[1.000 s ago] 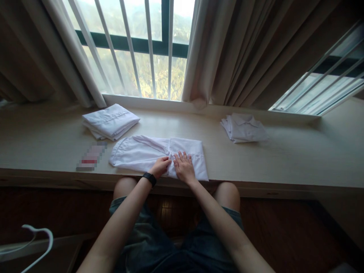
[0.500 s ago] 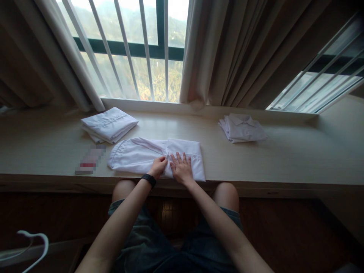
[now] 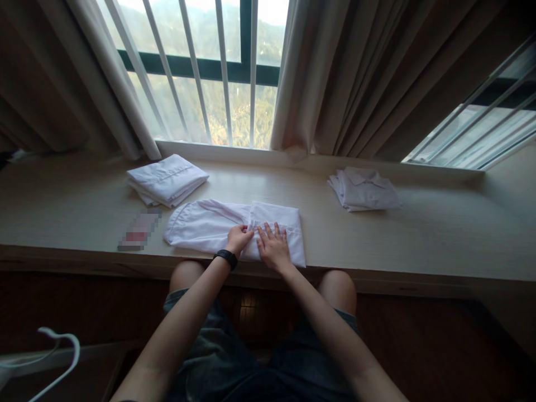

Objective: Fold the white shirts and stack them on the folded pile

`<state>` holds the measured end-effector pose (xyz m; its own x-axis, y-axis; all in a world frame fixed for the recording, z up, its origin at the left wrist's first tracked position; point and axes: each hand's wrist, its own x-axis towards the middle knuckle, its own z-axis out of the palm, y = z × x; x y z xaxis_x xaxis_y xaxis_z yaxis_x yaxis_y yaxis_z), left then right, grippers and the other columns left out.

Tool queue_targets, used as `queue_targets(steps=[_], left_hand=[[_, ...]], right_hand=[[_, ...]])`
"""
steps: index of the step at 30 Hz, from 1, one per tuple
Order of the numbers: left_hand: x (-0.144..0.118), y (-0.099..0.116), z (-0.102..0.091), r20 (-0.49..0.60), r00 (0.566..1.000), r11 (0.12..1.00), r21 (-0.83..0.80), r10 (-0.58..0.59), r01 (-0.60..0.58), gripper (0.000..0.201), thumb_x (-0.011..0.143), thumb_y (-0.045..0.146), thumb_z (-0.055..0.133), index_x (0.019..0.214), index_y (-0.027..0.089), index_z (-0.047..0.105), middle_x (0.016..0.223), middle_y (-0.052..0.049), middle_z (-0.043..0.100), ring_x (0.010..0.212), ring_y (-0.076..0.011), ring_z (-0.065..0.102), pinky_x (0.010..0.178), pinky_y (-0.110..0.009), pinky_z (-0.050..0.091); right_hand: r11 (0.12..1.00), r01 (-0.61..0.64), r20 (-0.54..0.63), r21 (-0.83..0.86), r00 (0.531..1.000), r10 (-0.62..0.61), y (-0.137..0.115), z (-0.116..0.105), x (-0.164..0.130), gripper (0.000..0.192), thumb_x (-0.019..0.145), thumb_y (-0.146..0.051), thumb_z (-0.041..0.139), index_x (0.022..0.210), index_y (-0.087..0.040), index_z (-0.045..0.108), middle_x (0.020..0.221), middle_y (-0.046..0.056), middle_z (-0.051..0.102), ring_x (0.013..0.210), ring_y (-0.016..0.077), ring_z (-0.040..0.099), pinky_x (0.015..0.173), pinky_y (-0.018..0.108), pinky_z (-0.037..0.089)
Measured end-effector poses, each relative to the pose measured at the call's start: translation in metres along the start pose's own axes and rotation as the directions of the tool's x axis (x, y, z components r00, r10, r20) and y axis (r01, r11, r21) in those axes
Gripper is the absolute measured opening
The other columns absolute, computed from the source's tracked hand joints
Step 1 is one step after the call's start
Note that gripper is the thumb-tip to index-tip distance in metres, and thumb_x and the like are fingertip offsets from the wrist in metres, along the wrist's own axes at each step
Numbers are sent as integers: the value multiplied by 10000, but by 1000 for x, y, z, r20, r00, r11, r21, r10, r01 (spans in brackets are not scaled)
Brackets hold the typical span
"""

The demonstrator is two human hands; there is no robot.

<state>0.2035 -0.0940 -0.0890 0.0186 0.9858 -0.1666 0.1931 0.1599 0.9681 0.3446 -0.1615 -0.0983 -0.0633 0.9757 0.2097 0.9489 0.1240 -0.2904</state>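
White shirt (image 3: 209, 226), partly folded, lies on the pale wooden bench (image 3: 419, 234) at its near edge, directly ahead of me at 12 o'clock. Its right portion is doubled over into a rectangle, while the left portion, ending in a rounded hem, spreads flat toward 9 o'clock.

My left hand (image 3: 239, 239), with a black band (image 3: 226, 257) at the wrist, rests on the shirt at the line where the folded part meets the flat part. Its fingers are curled narrow and pinch a small ridge of the white fabric.

My right hand (image 3: 274, 247) lies just beside the left one, at its 3 o'clock. The palm is down and the fingers (image 3: 268, 230) are spread wide and flat, pressing the folded rectangle without gripping it.

At 10 o'clock from my hands, near the window ledge, sits a stack of folded white garments (image 3: 167, 178). At 2 o'clock, well apart from the shirt, sits a second folded white pile (image 3: 363, 190) with a collar showing on top. A small blurred item (image 3: 139, 230) lies on the bench just beside the shirt's left end.

Barred window (image 3: 209, 67) and beige curtains (image 3: 347, 78) stand behind the bench. A white hanger (image 3: 62, 357) shows at 8 o'clock, low by the floor. My knees sit under the bench edge.
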Motion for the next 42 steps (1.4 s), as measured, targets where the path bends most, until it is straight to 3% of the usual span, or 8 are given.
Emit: queue_targets(steps=[6,9,12,15,19,28,35,42], left_hand=[[-9,11,-1,-88,995,974,226,45,-24,320,706,188,738,1019,122,725,898,-126,734,990,-298,670,892,-351,480],[-23,21,6,-99,951,859,465,293,-217,529,802,176,640,1329,126,617,1286,-195,643,1271,-333,539,1091,-424,373],[-32,23,16,156,820,541,680,551,-494,530,917,209,508,1446,189,543,1525,-133,484,1456,-310,355,1196,-446,258],[-32,9,24,338,781,396,715,525,-576,524,990,301,417,1504,221,485,1610,-76,386,1525,-312,237,1232,-515,172],[-24,-14,27,359,822,388,750,442,-536,572,1013,414,369,1548,218,417,1628,-90,343,1530,-325,232,1229,-564,147],[-22,-20,6,418,802,344,745,426,-571,614,1011,502,362,1583,280,343,1647,-42,300,1546,-269,203,1254,-510,87],[-26,-23,5,351,819,388,749,454,-537,651,1007,514,363,1579,205,357,1639,-90,312,1534,-282,240,1250,-467,147],[-31,-22,0,281,838,395,782,468,-483,617,1006,446,362,1544,151,422,1617,-127,349,1527,-305,255,1253,-491,125]], right_hand=[[1000,14,22,-14,1000,-14,0,9,-4,523,1046,-460,342,1534,-300,441,1637,43,317,1544,342,163,1228,611,76],[999,16,29,42,999,-18,2,13,-2,516,1044,-433,344,1526,-285,455,1634,41,327,1546,338,158,1229,616,68],[983,-42,-1,181,999,43,10,12,5,546,1047,-316,256,1556,-177,398,1609,81,373,1540,282,211,1245,527,169],[967,-72,-84,245,992,95,24,5,17,573,1027,-218,198,1567,-108,353,1594,110,395,1538,220,223,1237,438,240],[999,-7,-75,53,997,11,38,-4,25,540,1037,-321,310,1553,-190,405,1629,61,339,1555,280,138,1254,517,120],[997,6,53,-78,999,-1,43,-2,21,526,1056,-441,301,1556,-306,394,1614,42,372,1523,298,235,1232,560,140],[991,41,-97,-127,994,-53,39,-6,15,553,1044,-408,355,1588,-314,317,1678,20,202,1565,311,32,1227,613,8],[996,50,27,-80,998,-48,39,-5,16,496,1051,-425,335,1527,-333,440,1599,30,400,1530,306,214,1230,581,110]])
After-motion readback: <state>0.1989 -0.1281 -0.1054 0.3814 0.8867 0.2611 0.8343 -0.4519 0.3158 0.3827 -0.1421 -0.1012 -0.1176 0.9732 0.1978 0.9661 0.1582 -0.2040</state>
